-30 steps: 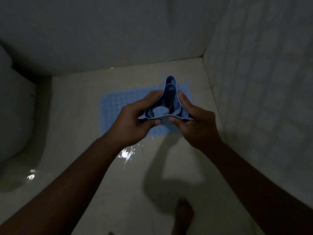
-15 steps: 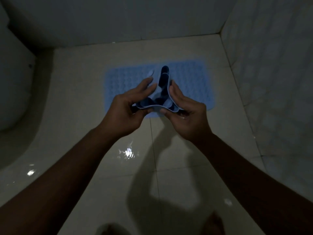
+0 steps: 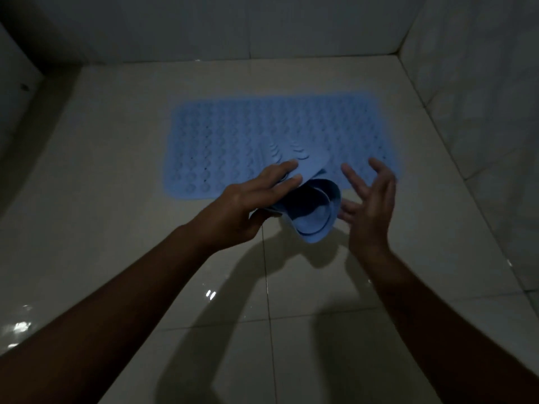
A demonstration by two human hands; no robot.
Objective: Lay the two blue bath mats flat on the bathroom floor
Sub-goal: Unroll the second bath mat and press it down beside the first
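One blue bath mat [image 3: 233, 135] with a bumpy surface lies flat on the pale tiled floor, near the far wall. A second blue mat [image 3: 313, 211], still rolled in loose coils, hangs in the air just in front of it. My left hand [image 3: 250, 205] grips the roll's outer flap, fingers on top. My right hand [image 3: 369, 199] is just right of the roll with fingers spread, and only its lower fingertips are near the coil.
White tiled walls close the floor at the back and the right [image 3: 481, 112]. A white toilet or fixture edge [image 3: 17, 91] stands at the far left. The glossy wet floor tiles [image 3: 291, 330] stretch towards me under my arms.
My right hand has let go of the rolled mat and opened. The roll has loosened and dropped lower in my left hand. My view has moved closer to the flat mat.
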